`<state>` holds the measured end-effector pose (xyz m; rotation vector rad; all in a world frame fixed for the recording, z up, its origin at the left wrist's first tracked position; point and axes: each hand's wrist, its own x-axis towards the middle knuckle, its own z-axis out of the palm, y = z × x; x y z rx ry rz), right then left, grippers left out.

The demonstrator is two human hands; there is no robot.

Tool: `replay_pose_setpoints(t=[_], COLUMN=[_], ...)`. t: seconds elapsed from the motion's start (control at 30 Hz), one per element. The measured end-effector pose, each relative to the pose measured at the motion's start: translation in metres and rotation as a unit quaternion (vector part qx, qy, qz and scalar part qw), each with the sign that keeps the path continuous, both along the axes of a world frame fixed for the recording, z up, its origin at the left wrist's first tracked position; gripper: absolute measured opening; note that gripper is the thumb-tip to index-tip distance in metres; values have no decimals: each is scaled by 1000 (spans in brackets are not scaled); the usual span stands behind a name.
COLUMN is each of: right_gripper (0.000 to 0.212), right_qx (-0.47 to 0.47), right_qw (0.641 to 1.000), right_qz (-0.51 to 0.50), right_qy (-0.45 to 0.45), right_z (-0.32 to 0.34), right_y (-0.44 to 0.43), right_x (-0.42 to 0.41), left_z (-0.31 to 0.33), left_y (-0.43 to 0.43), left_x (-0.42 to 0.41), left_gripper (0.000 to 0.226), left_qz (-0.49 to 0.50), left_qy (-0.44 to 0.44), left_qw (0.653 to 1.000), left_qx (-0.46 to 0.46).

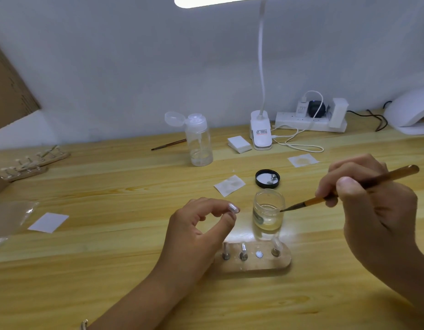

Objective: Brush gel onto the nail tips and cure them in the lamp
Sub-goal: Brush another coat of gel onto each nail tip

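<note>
Silvery nail tip [233, 207] pinched by left fingers [214, 204], right fingers [349, 184] gripping amber brush [311, 201], bristles at jar [268, 211]

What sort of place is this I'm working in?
Most likely a home or small-studio nail workstation: a plain wooden desk against a bare wall, with a white curing lamp, an open gel jar, and nail tips on a wooden holder, lit by a clip-on desk lamp.
</note>
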<state>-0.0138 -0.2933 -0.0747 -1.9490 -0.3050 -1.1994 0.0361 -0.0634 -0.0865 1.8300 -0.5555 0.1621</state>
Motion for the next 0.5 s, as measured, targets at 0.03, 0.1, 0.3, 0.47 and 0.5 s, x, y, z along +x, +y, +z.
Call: replay_pose_setpoints(t=[0.03, 0.1, 0.3, 0.47, 0.5], right_gripper=[32, 31, 25, 29, 30], right_qx=[5, 10, -36, -90, -93], right_qw=[1000, 1000, 995, 990, 989], right_qz=[8, 12, 90, 109, 111], right_qy=[-6, -17, 6, 10, 11], right_z=[0, 0, -5, -8, -8], right_y=[-1, -1, 12, 20, 21], right_x=[0, -1, -3, -6, -6], left_z=[0, -1, -2, -5, -5], left_y=[0, 1, 1, 1, 1], left_x=[0, 0, 0, 3, 3], left_gripper=[18, 19, 17, 19, 19], left_qz=[1, -3, -15, -5, -4], left_qy=[-3, -5, -5, -12, -15], left_qw=[1000, 1000, 1000, 1000, 1000], left_qx=[1, 5, 10, 5, 7])
